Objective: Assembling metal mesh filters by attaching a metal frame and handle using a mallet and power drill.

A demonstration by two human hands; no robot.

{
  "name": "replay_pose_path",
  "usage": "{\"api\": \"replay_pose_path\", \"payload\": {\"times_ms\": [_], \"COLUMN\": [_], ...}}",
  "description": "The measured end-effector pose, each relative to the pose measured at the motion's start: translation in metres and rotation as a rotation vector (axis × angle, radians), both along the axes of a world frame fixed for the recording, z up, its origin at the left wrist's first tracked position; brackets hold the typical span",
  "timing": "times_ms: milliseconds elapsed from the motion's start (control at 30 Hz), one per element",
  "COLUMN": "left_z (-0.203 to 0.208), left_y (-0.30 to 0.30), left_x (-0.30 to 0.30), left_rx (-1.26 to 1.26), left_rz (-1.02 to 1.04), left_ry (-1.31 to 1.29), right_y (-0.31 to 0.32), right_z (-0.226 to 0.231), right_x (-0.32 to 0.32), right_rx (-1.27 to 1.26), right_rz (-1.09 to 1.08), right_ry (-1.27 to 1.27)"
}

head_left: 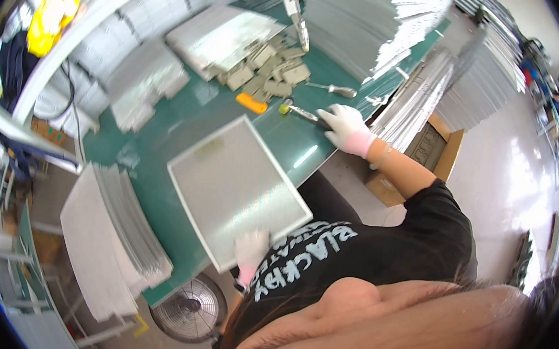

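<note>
Table (163,218) supports the white-framed panel (234,185) within easy reach, the left hand (252,247) lying largely open over its near rim, apparently to steady it, the right hand (343,128) curling at a slim tool (302,112), grip unclear.

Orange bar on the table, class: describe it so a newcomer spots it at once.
On the green table, find the heap of beige pieces. At its near edge lies a short, stubby orange bar. Its orange colour sets it apart from the beige pieces and the silver-shafted tool nearby.
</note>
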State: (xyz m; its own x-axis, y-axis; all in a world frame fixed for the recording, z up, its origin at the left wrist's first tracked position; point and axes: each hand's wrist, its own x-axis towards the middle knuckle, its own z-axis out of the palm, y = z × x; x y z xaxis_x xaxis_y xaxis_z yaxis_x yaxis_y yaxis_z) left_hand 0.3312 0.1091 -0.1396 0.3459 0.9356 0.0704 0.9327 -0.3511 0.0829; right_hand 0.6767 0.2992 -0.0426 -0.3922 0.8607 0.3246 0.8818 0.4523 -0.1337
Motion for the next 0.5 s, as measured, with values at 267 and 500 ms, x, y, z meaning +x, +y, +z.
{"api": "replay_pose_path", "payload": {"times_ms": [267,500], "left_z": [-0.034,-0.032], "left_y": [0.012,0.05], "left_x": [-0.018,-0.03], "left_rx": [0.017,0.383], "left_rz": [-0.244,-0.379], "left_ry": [0.075,0.073], "right_y": [0.09,0.011], "right_z": [0.046,0.062], "right_x": [-0.092,-0.041], "right_rx": [-0.206,-0.569], "right_rz": [0.581,0.607], "right_ry": [0.324,0.491]}}
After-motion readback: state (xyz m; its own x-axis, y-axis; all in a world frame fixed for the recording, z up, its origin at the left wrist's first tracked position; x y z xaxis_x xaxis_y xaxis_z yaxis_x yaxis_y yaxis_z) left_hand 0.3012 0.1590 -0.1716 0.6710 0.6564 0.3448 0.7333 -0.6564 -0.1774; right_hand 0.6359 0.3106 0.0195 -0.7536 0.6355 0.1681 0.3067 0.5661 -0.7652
